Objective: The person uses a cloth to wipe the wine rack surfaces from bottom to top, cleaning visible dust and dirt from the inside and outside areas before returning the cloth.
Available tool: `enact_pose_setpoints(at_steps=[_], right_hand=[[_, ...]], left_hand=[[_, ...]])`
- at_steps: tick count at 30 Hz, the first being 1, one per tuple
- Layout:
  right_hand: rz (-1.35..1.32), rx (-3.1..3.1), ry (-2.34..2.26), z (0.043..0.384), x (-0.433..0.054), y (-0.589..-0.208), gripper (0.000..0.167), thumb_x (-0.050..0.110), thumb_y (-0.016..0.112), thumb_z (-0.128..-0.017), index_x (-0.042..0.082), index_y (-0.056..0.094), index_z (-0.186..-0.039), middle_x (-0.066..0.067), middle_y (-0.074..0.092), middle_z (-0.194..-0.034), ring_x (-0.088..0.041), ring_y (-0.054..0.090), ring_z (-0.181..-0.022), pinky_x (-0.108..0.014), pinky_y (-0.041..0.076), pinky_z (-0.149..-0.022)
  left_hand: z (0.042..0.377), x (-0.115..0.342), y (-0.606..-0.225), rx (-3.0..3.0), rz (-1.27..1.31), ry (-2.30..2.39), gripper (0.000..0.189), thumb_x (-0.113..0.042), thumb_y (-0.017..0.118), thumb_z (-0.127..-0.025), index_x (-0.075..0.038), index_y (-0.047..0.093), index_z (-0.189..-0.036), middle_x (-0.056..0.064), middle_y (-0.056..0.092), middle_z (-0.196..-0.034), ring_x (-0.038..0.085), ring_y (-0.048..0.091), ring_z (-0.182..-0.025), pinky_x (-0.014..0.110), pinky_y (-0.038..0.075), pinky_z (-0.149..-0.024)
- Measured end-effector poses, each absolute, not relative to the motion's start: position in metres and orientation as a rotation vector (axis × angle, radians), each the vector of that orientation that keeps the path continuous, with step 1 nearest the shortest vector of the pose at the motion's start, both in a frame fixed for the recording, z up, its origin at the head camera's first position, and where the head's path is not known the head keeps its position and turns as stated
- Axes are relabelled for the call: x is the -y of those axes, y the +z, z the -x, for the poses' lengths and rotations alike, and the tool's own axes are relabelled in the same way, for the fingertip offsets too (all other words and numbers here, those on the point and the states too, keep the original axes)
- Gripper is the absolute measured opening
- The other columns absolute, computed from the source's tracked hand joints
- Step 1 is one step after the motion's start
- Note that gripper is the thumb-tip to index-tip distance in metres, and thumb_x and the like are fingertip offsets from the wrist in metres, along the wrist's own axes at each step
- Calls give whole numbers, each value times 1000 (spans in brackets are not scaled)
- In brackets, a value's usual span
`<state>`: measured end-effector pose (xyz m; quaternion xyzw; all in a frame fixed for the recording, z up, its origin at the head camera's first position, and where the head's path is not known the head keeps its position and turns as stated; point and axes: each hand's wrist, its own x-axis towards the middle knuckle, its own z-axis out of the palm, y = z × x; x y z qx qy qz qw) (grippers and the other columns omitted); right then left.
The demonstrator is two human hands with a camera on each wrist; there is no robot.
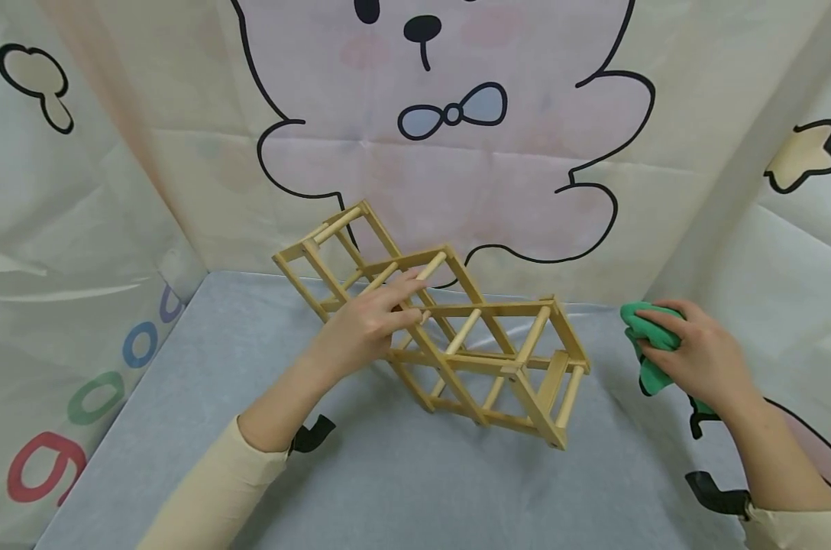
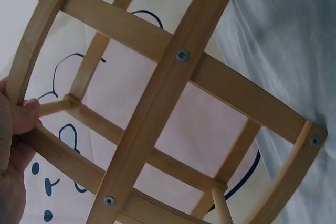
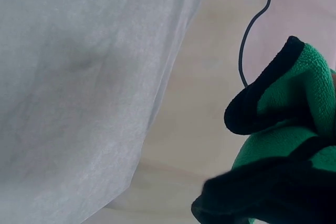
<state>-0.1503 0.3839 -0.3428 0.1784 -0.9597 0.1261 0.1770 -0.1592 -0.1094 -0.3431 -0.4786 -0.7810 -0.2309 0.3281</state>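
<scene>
A wooden lattice rack (image 1: 470,363) of flat slats and round dowels stands tilted in the middle of the head view. My left hand (image 1: 370,317) grips it by a bar near its middle, thumb and fingers around the wood. In the left wrist view the rack (image 2: 163,93) fills the picture, with small metal screws at its joints and my left fingers (image 2: 23,116) at the left edge. Off to the right, apart from the rack, my right hand (image 1: 704,355) holds a bunched green cloth (image 1: 652,344). Dark edging shows on the cloth (image 3: 283,98) in the right wrist view.
A grey-blue cloth (image 1: 402,489) covers the table. Behind it hangs a printed sheet (image 1: 525,198) with a cartoon animal, and similar sheets stand at the left (image 1: 65,252) and right (image 1: 800,267). Black straps (image 1: 718,493) stick out at both wrists.
</scene>
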Motion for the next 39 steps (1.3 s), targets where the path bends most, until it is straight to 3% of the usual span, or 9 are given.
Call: enact_pose_setpoints(at_steps=[5,9,12,14,16,18,23,30,39], right_hand=[[-490,2729,352,150,-384,-343,53,-1,89,-76,-1,71,-126,-25,55,-132,-47,59,-101,-57,52,-66],[-488,2730,347,149,-385,-343,52,-1,89,-76,-1,71,-125,-25,55,-131,-46,59,-99,-53,51,-65],[-490,2727,353,149,-385,-343,52,-1,88,-76,-1,71,-125,-25,55,-131,-46,59,-99,-51,51,-64],[-489,2727,355,149,-385,-342,52,-1,88,-76,-1,71,-125,-25,55,-132,-46,59,-100,-51,50,-64],[-490,2726,354,149,-385,-342,52,-1,88,-76,-1,71,-126,-25,55,-132,-46,58,-101,-52,50,-65],[-489,2723,345,148,-385,-343,53,0,89,-76,0,71,-126,-25,55,-132,-46,59,-101,-53,50,-65],[-483,2719,337,147,-384,-345,53,1,89,-75,0,72,-125,-24,56,-132,-45,59,-99,-53,51,-65],[-493,2724,362,147,-385,-351,52,0,90,-75,1,72,-125,-23,56,-130,-43,60,-97,-47,51,-62],[-489,2726,400,145,-384,-354,51,-2,88,-76,-1,72,-124,-23,56,-132,-44,59,-99,-47,49,-63]], left_hand=[[164,117,-343,2016,1300,-615,41,32,65,-79,-8,68,-90,23,64,-137,41,61,-130,38,57,-103],[160,119,-338,2117,1288,-696,43,30,60,-80,-5,76,-99,22,61,-142,39,59,-133,35,60,-99],[152,118,-332,2240,1219,-783,44,21,56,-81,-2,78,-112,21,57,-149,38,56,-137,26,58,-73],[147,115,-329,2279,1147,-798,45,12,56,-80,0,76,-119,21,58,-147,37,58,-135,31,52,-67],[144,110,-328,2262,1074,-765,40,4,60,-83,1,74,-121,20,65,-139,36,64,-126,34,55,-68],[143,103,-327,2206,1007,-707,32,1,62,-87,2,74,-117,18,71,-122,32,71,-104,36,57,-70],[146,89,-329,2097,843,-602,16,2,67,-87,1,76,-101,11,69,-92,21,57,-67,31,50,-56],[148,74,-330,2096,629,-458,24,3,63,-78,-2,79,-95,9,67,-81,22,51,-57,28,38,-41],[151,66,-331,2095,542,-355,30,10,66,-69,-1,81,-93,7,58,-70,21,43,-52,27,33,-40]])
